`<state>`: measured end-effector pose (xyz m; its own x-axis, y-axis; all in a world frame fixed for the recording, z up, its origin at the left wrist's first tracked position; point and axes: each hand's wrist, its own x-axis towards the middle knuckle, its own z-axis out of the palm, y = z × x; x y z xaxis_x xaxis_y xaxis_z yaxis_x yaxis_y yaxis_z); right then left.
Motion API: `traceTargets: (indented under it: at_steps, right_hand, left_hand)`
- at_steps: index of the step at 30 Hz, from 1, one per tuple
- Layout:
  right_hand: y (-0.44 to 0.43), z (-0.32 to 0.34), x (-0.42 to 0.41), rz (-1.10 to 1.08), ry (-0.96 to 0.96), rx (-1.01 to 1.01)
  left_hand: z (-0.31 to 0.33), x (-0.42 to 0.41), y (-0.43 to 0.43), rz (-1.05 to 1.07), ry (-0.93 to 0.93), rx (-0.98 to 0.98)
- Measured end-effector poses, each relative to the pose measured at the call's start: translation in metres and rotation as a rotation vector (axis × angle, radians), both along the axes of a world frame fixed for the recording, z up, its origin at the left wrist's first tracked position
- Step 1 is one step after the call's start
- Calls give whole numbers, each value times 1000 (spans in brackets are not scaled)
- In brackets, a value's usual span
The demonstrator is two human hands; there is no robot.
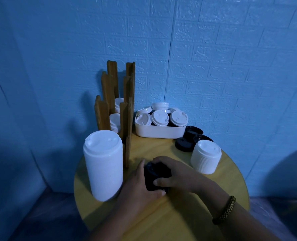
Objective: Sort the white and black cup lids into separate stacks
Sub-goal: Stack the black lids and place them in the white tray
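Observation:
A stack of black lids (155,176) stands near the middle of the round wooden table (179,221). My left hand (139,185) holds its left side and my right hand (175,173) curls over its top and right side. A tall stack of white lids (103,164) stands at the left. A shorter white stack (205,156) stands at the right. Loose black lids (184,144) lie behind that stack. A white tub (159,132) at the back holds several mixed lids, mostly white on top.
A wooden slotted rack (116,101) stands at the back left against the blue wall and holds white lids (115,122) in two slots. The table's edge runs close behind the tall white stack.

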<state>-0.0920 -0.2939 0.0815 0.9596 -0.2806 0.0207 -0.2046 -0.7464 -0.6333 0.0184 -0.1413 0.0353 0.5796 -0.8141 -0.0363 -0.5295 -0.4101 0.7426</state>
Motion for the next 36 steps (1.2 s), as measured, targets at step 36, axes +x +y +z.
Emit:
traceTargets:
  at_steps: [36]
  right_hand:
    - [39,-21,-8,-195,-146,-38]
  left_hand:
    - [-6,0,1,-43,-99,-49]
